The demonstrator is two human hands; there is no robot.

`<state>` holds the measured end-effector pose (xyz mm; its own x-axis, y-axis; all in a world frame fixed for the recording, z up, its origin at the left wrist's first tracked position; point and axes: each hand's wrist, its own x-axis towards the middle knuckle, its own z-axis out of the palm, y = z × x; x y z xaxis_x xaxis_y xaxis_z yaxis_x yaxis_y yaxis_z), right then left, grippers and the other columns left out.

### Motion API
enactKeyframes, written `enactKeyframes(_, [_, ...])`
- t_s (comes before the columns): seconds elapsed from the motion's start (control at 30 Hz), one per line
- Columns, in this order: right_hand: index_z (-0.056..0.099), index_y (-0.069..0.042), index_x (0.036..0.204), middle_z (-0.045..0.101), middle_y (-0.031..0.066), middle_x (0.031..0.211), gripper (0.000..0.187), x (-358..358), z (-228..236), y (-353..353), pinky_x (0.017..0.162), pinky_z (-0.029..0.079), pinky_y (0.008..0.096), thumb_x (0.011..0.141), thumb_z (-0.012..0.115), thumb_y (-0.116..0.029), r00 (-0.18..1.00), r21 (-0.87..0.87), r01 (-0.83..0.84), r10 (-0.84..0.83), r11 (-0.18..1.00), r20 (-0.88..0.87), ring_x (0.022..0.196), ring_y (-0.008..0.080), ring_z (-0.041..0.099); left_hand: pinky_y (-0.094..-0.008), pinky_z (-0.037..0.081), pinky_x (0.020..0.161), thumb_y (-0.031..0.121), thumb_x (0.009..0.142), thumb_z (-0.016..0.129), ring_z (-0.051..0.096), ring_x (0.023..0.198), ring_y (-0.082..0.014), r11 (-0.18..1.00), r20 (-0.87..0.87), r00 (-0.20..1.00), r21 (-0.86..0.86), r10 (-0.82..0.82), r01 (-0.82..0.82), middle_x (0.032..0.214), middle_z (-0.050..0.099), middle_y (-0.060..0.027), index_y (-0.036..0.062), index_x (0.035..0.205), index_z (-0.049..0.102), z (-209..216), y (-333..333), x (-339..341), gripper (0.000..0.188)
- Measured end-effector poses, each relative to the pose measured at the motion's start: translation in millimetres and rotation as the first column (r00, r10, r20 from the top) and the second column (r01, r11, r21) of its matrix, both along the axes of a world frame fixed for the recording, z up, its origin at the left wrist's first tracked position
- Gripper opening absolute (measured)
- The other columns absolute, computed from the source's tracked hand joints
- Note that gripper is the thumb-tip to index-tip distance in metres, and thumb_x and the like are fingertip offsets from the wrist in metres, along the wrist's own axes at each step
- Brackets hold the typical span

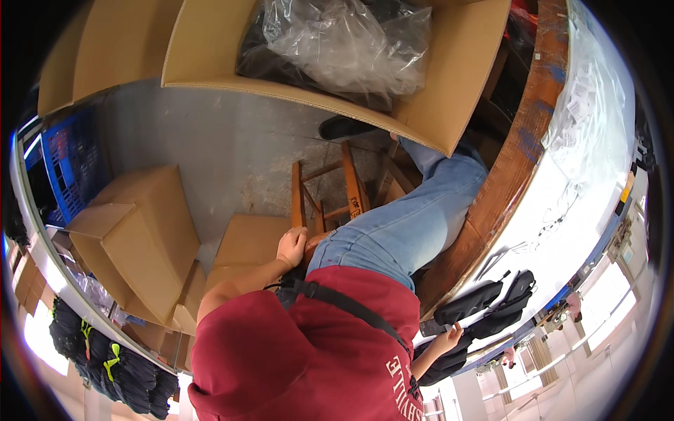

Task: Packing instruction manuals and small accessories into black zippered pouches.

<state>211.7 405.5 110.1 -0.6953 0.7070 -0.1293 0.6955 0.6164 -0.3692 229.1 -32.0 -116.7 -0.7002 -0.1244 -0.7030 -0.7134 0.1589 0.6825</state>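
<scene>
My left hand (293,245) is closed over the edge of a brown wooden stool (354,184), beside my hip. At the lower right, my right hand (447,340) is at the table's edge among black padded fabric pieces. Its fingers are pinched on a black fabric piece (439,365), partly hidden by my arm. Two more long black fabric pieces (469,302) lie just beyond it on the white tabletop (519,238).
A large open carton (449,105) with clear plastic bags (344,42) stands ahead. Closer cartons (144,238) and a blue crate (67,168) are at left. A wooden beam (516,158) edges the table, with clear plastic packs (590,105) on top. Dark bundles (112,358) hang lower left.
</scene>
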Motion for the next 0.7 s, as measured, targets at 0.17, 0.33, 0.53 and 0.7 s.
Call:
enactKeyframes(0.17, [0.056, 0.002, 0.103, 0.059, 0.0097, 0.088, 0.015, -15.5, 0.6, -5.4, 0.073, 0.045, 0.0278, 0.09, 0.052, -0.002, 0.994, 0.082, -0.011, 0.001, 0.997, 0.114, 0.079, 0.0187, 0.056, -0.0458, 0.043, 0.072, 0.026, 0.09, 0.039, 0.055, 0.083, -0.0398, 0.999, 0.038, 0.999, -0.05, 0.017, -0.015, 0.079, 0.057, -0.0194, 0.0021, 0.077, 0.053, 6.8, -0.2, -2.5, 0.03])
enactKeyframes(0.33, [0.054, 0.005, 0.108, 0.059, 0.0118, 0.096, 0.019, -11.7, -2.8, 10.4, 0.082, 0.044, 0.0292, 0.09, 0.05, 0.0, 0.989, 0.096, -0.012, -0.002, 0.995, 0.15, 0.088, 0.0217, 0.056, -0.0454, 0.043, 0.071, 0.025, 0.09, 0.039, 0.055, 0.081, -0.0397, 0.998, 0.016, 1.0, -0.064, -0.002, 0.003, 0.078, 0.057, -0.0191, 0.0026, 0.076, 0.052, 7.4, 0.5, -4.5, 0.03])
enactKeyframes(0.53, [0.052, 0.008, 0.114, 0.06, 0.0141, 0.106, 0.025, -11.8, -10.3, 14.7, 0.09, 0.043, 0.0305, 0.09, 0.049, 0.003, 0.986, 0.065, 0.02, -0.031, 0.998, 0.166, 0.098, 0.0229, 0.058, -0.0447, 0.043, 0.071, 0.025, 0.09, 0.039, 0.055, 0.081, -0.0389, 0.996, 0.012, 1.0, -0.09, -0.003, 0.005, 0.078, 0.057, -0.0188, 0.0026, 0.076, 0.052, 7.8, -1.0, -2.6, 0.03])
enactKeyframes(0.7, [0.049, 0.008, 0.123, 0.058, 0.0134, 0.113, 0.033, -9.3, -29.4, 23.3, 0.093, 0.042, 0.0296, 0.09, 0.05, 0.004, 0.993, -0.081, 0.079, -0.071, 0.994, 0.096, 0.104, 0.0209, 0.056, -0.0447, 0.044, 0.067, 0.026, 0.087, 0.041, 0.057, 0.076, -0.04, 0.99, 0.058, 0.997, -0.133, 0.043, -0.035, 0.075, 0.059, -0.0198, 0.0013, 0.073, 0.055, 11.3, -7.2, 5.1, 0.031])
